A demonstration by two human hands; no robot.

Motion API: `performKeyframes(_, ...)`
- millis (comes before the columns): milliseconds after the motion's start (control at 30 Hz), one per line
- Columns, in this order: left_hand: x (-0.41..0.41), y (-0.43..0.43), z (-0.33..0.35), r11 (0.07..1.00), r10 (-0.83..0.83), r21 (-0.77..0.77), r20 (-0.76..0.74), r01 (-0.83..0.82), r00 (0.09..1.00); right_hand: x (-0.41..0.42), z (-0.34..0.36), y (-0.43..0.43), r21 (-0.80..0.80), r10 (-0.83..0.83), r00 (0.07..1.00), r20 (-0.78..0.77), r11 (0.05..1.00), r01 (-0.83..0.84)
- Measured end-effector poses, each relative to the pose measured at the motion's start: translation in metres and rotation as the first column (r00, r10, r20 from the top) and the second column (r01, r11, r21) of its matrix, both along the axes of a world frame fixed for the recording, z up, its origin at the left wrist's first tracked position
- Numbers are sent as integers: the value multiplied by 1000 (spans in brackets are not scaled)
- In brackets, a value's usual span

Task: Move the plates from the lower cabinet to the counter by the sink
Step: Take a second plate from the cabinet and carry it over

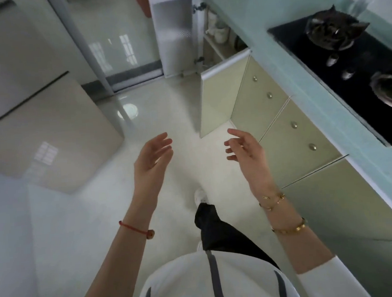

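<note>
Both hands empty, fingers spread: left hand, right hand, over bare floor. Open lower cabinet well ahead of right hand, its two doors swung out into the aisle. White crockery on its shelf, blurred; plates not distinguishable.

Bright daylight, window glare on floor, soft blur, wide-angle edge distortion

A pale green counter runs along the right wall, with a black hob sunk into it near its front edge. Below its far end, two cabinet doors stand open on a shelf holding pale crockery, too blurred to name.
</note>
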State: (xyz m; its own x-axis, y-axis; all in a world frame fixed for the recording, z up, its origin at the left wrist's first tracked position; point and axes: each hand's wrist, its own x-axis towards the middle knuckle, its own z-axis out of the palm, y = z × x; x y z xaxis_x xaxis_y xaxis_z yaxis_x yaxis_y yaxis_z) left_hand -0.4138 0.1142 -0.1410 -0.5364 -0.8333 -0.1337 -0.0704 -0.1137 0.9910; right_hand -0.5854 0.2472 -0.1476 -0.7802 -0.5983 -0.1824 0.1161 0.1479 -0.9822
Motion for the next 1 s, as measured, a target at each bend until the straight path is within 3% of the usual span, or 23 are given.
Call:
performKeyframes(267,-43,-121,6,994,110,-18,6,-110,994,-55,3,-145,-28,129,991,-26,991,-129)
performKeyframes(600,-115,-279,27,987,135,-90,4,-134,991,-134,19,-320,-55,181,979,-88,981,-187)
performKeyframes(1000,-222,-487,4,999,13,-47,-16,-14,1000,-215,3,-494,-30,17,1000,-26,999,-18)
